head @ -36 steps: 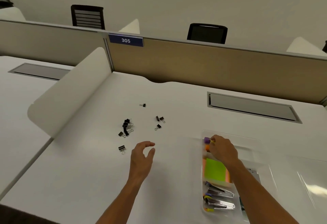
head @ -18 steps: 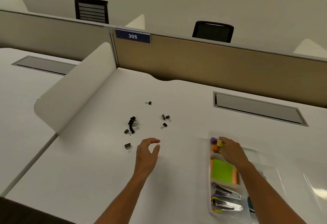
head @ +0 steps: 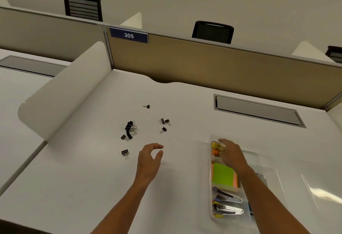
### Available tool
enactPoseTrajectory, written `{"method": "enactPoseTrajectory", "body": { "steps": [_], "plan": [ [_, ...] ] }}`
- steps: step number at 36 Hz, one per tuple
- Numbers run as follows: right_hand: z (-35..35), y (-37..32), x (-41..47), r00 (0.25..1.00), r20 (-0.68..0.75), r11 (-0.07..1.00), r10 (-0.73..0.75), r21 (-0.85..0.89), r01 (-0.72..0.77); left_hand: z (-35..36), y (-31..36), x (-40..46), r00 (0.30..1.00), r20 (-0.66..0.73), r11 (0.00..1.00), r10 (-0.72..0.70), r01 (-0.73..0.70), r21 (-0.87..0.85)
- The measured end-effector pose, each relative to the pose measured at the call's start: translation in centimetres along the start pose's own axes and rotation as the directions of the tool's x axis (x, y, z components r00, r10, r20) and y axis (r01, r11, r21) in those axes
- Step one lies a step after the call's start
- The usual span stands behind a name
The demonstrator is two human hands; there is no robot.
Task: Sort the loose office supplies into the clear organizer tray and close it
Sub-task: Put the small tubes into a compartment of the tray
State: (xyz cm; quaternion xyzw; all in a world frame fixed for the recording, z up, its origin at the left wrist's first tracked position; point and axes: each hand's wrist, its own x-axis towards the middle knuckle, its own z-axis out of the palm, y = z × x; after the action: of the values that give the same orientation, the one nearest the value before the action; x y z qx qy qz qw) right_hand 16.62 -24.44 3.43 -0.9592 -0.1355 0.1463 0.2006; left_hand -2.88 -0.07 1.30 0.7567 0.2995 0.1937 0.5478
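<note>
Right hand (head: pixel 232 155) is in the tray's (head: pixel 259 144) far end, fingers on a yellow bit (head: pixel 214 144), grip hard to tell. Left hand (head: pixel 149 159) hovers with fingers apart, binder clips (head: pixel 129 130) loose just beyond it.

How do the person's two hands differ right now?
The left hand hovers over bare desk, fingers curled and apart, holding nothing; the right hand is down in the clear organizer tray, fingers on small coloured items. The left is near the loose binder clips; the right is not. Both are bare.
</note>
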Motion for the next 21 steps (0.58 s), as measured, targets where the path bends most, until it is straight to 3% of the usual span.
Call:
{"method": "enactPoseTrajectory", "body": {
  "steps": [4, 8, 12, 16, 21],
  "plan": [
    [-0.1, -0.7, -0.1, 0.996, -0.090, 0.989, -0.002, 0.144, 0.015, -0.5, 0.0, 0.4, 1.000, -0.011, 1.000, -0.001, 0.001, -0.003],
    [-0.1, -2.5, -0.7, 0.975, -0.203, 0.946, -0.088, 0.289, 0.145, -1.1, -0.2, 0.8, 1.000, -0.025, 1.000, -0.009, 0.009, -0.023],
    [0.8, -5.3, -1.2, 0.923, -0.329, 0.905, -0.199, 0.301, 0.302, -1.7, -0.6, 0.9, 0.999, -0.031, 0.999, -0.022, 0.021, -0.024],
    [1.6, -8.2, -1.3, 0.911, -0.323, 0.868, -0.257, 0.337, 0.364, -2.7, -1.3, 1.0, 0.999, -0.043, 1.000, -0.027, 0.027, -0.007],
    [3.1, -11.4, -0.7, 0.909, -0.186, 0.842, -0.374, 0.342, 0.417, -4.4, -2.2, 1.6, 0.996, -0.081, 0.999, -0.044, 0.046, 0.018]
  ]
}}
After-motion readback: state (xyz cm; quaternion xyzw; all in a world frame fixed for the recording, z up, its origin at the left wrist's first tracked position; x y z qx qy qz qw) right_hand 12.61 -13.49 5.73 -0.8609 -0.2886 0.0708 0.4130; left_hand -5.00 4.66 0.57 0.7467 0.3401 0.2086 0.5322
